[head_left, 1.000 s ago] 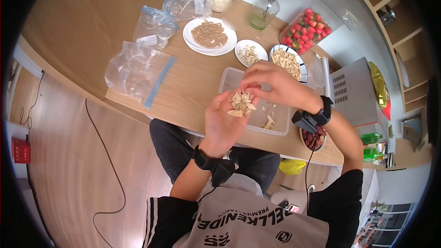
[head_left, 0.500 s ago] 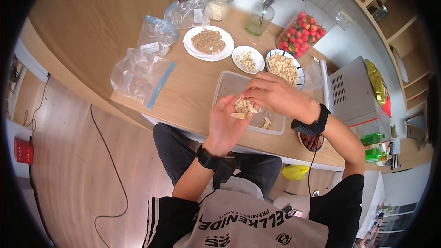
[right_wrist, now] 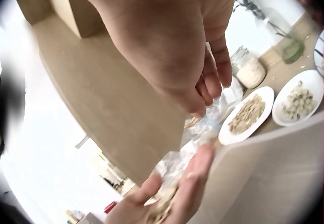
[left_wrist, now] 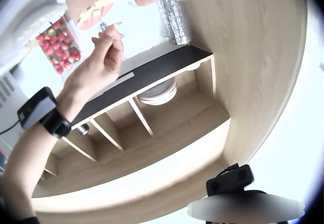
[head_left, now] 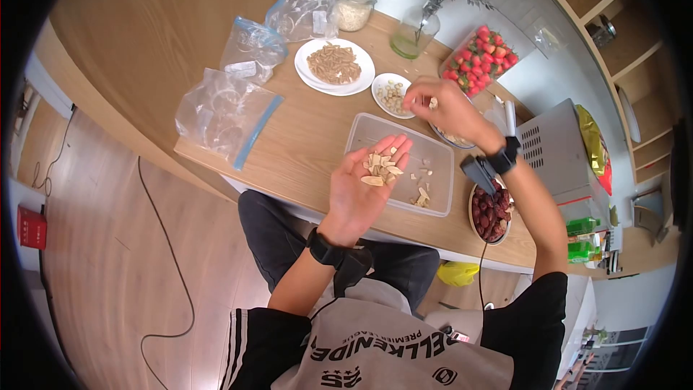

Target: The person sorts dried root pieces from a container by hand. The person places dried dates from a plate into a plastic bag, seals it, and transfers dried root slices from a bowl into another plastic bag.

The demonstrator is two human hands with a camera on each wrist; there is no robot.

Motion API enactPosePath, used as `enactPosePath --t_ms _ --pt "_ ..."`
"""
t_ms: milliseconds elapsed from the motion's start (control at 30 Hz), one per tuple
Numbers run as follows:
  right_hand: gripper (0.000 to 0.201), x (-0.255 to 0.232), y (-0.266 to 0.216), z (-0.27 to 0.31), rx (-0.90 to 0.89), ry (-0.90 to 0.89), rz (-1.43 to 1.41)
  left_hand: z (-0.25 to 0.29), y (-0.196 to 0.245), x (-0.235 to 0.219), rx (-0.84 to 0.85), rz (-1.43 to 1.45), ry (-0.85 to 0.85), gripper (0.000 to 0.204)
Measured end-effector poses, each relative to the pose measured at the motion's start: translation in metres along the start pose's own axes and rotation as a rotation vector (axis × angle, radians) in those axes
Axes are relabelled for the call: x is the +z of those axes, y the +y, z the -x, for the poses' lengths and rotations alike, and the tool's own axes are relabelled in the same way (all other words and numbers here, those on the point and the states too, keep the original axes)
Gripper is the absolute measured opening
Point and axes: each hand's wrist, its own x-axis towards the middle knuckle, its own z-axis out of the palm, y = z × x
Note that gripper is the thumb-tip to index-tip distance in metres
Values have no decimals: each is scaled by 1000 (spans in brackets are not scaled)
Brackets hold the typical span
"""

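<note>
My left hand (head_left: 357, 193) is held palm up over the near left of a clear plastic box (head_left: 408, 146), fingers extended. A small heap of pale dried slices (head_left: 381, 167) lies on its palm and fingers. My right hand (head_left: 456, 112) is raised past the far side of the box, apart from the left, its fingers curled. In the left wrist view its thumb and index finger pinch a thin pale dried slice (left_wrist: 117, 24). Behind that hand, a bowl of slices (head_left: 453, 139) is mostly hidden. A few slices (head_left: 421, 197) lie in the box.
Farther back are a small plate of pale seeds (head_left: 393, 92), a plate of brown pieces (head_left: 333, 63), a glass jar (head_left: 354, 9), a vase (head_left: 413, 37) and strawberries (head_left: 480, 58). Dried red dates (head_left: 491, 213) stand at right, plastic bags (head_left: 224, 115) at left.
My right hand has left the heap on the left palm and moved away to the right and back, towards the bowl of slices. The left hand has stayed palm up under its slices.
</note>
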Motion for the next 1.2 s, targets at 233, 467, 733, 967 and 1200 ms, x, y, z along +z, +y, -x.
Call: enactPosePath --t_ms 233,467,733,967,1200 --pt "14 37 96 -43 174 -173 56 6 2 2 14 36 -25 60" --pt "18 36 35 -79 181 112 -60 13 4 7 27 14 -21 61" --pt "18 26 -80 27 -115 -150 -130 20 -1 0 21 44 70 53" --pt "19 27 -75 55 -331 -54 135 23 -12 -1 -12 -9 23 52" --pt "17 29 -71 59 -311 -49 177 22 -19 -3 -29 -44 85 50"
